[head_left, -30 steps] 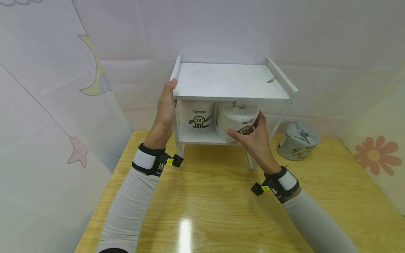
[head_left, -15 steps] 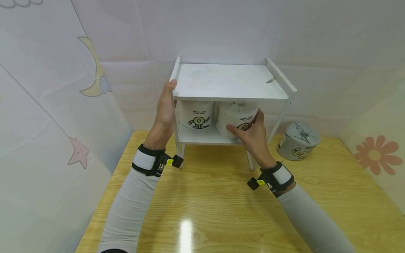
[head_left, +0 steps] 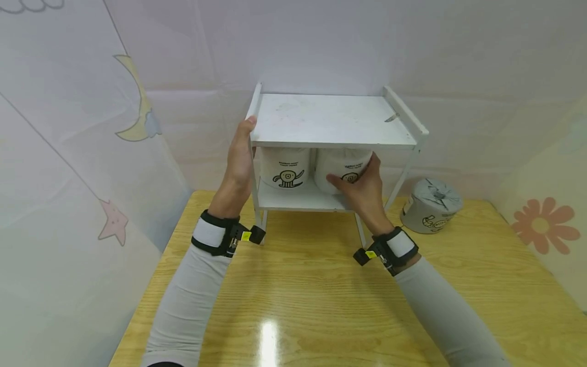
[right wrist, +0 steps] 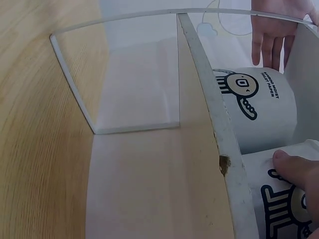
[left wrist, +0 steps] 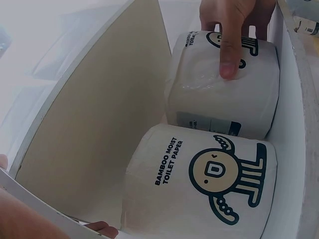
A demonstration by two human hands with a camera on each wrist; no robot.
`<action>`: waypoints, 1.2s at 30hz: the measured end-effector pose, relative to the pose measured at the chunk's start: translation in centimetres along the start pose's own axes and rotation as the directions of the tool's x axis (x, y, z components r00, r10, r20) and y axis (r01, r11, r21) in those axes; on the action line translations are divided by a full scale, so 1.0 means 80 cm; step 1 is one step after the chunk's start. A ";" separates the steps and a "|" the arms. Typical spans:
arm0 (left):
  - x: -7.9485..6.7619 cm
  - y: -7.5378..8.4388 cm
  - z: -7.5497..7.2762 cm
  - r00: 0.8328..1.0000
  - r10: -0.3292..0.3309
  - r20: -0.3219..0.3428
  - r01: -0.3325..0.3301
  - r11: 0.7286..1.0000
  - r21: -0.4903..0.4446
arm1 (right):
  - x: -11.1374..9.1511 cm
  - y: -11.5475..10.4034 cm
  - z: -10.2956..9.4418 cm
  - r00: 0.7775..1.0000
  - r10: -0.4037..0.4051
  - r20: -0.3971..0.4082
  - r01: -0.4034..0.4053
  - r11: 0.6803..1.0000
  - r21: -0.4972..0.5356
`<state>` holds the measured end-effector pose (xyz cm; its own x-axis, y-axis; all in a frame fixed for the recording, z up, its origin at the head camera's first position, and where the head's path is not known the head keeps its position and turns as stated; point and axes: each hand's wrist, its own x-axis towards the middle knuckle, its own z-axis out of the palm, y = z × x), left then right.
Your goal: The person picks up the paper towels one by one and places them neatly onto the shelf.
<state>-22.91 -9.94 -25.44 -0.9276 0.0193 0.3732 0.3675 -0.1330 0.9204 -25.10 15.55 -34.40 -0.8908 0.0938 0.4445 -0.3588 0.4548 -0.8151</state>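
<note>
Two wrapped toilet paper rolls stand side by side on the lower board of a small white shelf [head_left: 337, 118]. My right hand [head_left: 365, 191] grips the right-hand toilet paper roll [head_left: 337, 165], thumb across its front and fingers round its right side. The left-hand toilet paper roll [left wrist: 199, 181] carries a printed cartoon figure and lettering. My left hand [head_left: 239, 160] holds the shelf's left upright, its thumb near the top board's edge. In the right wrist view, fingers of the left hand [right wrist: 279, 35] show beyond the shelf's side. The rolls' tops are hidden under the top board.
A third wrapped toilet paper roll [head_left: 432, 205] stands on the wooden table [head_left: 293, 285], right of the shelf. A pale printed backdrop [head_left: 321, 46] rises behind and at both sides. The shelf stands on thin white legs [head_left: 361, 230].
My right hand has pushed the right-hand toilet paper roll deeper into the shelf, so its top has gone under the top board. The left hand has stayed on the upright.
</note>
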 end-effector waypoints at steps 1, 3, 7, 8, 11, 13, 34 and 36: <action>0.000 0.000 0.000 1.000 -0.002 -0.001 0.002 1.000 0.001 | 0.001 0.000 0.001 1.000 -0.003 -0.006 0.003 1.000 -0.008; 0.000 0.000 0.000 1.000 -0.002 -0.003 0.002 1.000 0.004 | 0.003 0.000 0.002 1.000 -0.013 -0.013 0.013 1.000 -0.009; -0.001 0.001 0.001 1.000 -0.004 -0.005 0.004 1.000 0.006 | 0.006 -0.001 0.005 0.999 -0.026 -0.023 0.026 0.999 -0.022; -0.001 0.001 0.001 1.000 -0.003 -0.003 0.003 1.000 0.006 | 0.007 -0.001 0.006 0.999 -0.028 -0.025 0.028 0.999 -0.022; -0.001 0.001 0.001 1.000 0.003 0.005 -0.003 1.000 0.010 | 0.009 0.000 0.008 0.999 -0.040 -0.036 0.039 0.999 -0.025; -0.001 0.000 0.000 1.000 0.006 0.008 -0.006 1.000 0.016 | 0.011 0.002 0.010 0.998 -0.054 -0.044 0.054 0.998 -0.015; 0.000 -0.001 0.000 1.000 0.014 0.012 -0.014 1.000 0.006 | 0.011 0.002 0.008 0.997 -0.071 -0.043 0.068 0.996 -0.063; 0.000 -0.001 0.000 1.000 0.012 0.010 -0.012 1.000 0.008 | 0.008 0.002 0.007 0.998 -0.059 -0.037 0.056 0.995 -0.081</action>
<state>-22.93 -9.90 -25.55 -0.9223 0.0276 0.3854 0.3794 -0.1252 0.9167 -25.91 15.20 -34.41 -0.8569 0.0995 0.5057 -0.3847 0.5295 -0.7561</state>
